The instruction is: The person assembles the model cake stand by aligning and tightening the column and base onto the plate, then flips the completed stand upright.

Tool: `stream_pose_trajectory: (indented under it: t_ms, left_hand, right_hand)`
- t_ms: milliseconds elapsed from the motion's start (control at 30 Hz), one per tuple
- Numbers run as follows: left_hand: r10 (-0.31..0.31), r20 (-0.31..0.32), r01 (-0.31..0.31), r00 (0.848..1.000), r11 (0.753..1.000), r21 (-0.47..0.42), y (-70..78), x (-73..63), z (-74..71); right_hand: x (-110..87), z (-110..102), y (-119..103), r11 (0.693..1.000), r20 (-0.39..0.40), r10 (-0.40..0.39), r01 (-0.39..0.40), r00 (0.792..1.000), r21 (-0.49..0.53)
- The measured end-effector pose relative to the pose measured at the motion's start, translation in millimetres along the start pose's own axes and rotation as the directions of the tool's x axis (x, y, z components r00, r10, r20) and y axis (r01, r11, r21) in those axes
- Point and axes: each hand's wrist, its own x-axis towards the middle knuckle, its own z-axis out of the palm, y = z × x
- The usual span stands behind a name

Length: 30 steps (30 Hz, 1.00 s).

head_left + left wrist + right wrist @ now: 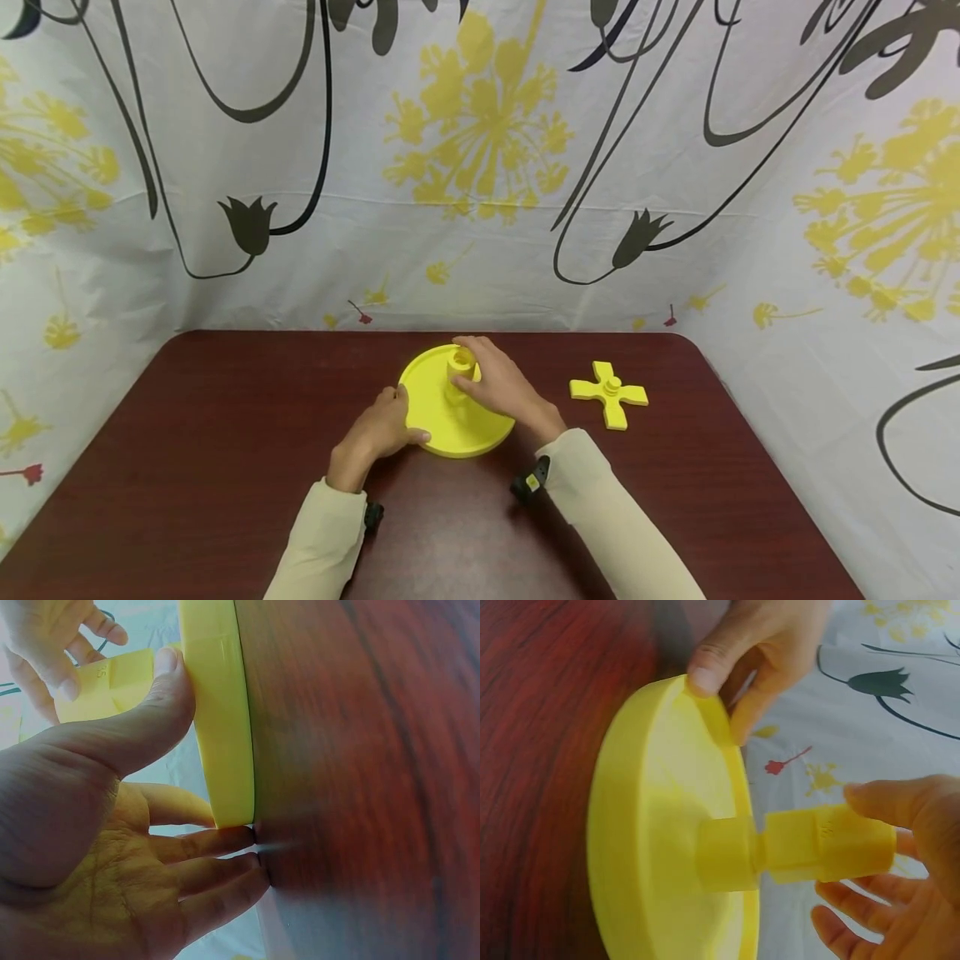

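A round yellow tray with a raised rim (457,442) lies flat on the table. My left hand (378,427) holds its left edge, the thumb over the rim and the fingers along the outer side. At the tray's middle rises a short yellow stub (724,855). On it, upright, stands a yellow hollow-topped post (829,844), with a narrow neck showing between the two. The thumb and fingers of my right hand (502,387) grip the upper part of this post. Raised lettering shows on the post's side in the right wrist view.
To the right, a yellow four-armed cross piece (615,396) with a round knob in its centre lies on the dark red-brown table (202,467). Behind the table hangs a white cloth (420,283) with flower prints, which also runs along both sides.
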Motion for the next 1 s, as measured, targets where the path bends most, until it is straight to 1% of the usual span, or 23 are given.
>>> stream_pose_trajectory:
  t_ms: [133,233,367,533,667,767,900,1000]
  left_hand:
    - [-0.005,0.002,0.005,1.000,1.000,-0.004,-0.4,1.0,-0.4]
    - [-0.007,0.003,0.007,1.000,1.000,-0.003,-0.7,1.5,-0.5]
    - [-0.005,0.002,0.005,1.000,1.000,0.006,0.2,1.1,-0.5]
    - [-0.005,0.006,0.005,1.000,1.000,0.012,0.8,0.8,-0.5]
    - [-0.001,0.006,0.001,1.000,1.000,0.005,0.6,0.2,0.0]
    - [0.000,0.006,0.000,1.000,1.000,0.001,0.2,-0.1,0.5]
    - [0.003,0.002,-0.003,1.000,1.000,-0.003,0.0,-0.1,0.3]
    - [0.003,0.000,-0.003,1.000,1.000,-0.002,-0.7,0.7,0.6]
  right_hand:
    - [-0.1,-4.1,0.6,0.999,0.038,-0.038,0.038,0.999,-0.009]
    - [0.2,-3.7,1.2,0.998,0.032,-0.037,0.039,0.999,-0.043]
    - [0.8,-1.2,0.9,0.996,-0.018,0.004,-0.006,1.000,-0.084]
    - [0.8,3.2,0.9,0.990,-0.082,0.057,-0.067,0.995,-0.122]
    - [-0.2,4.7,1.3,0.988,-0.088,0.077,-0.089,0.993,-0.129]
    - [-0.9,3.8,2.2,0.994,-0.056,0.068,-0.073,0.996,-0.082]
    - [-0.5,1.5,4.2,1.000,-0.006,0.008,-0.008,1.000,-0.007]
    - [-0.3,0.3,5.6,0.999,0.006,-0.034,0.034,0.999,0.004]
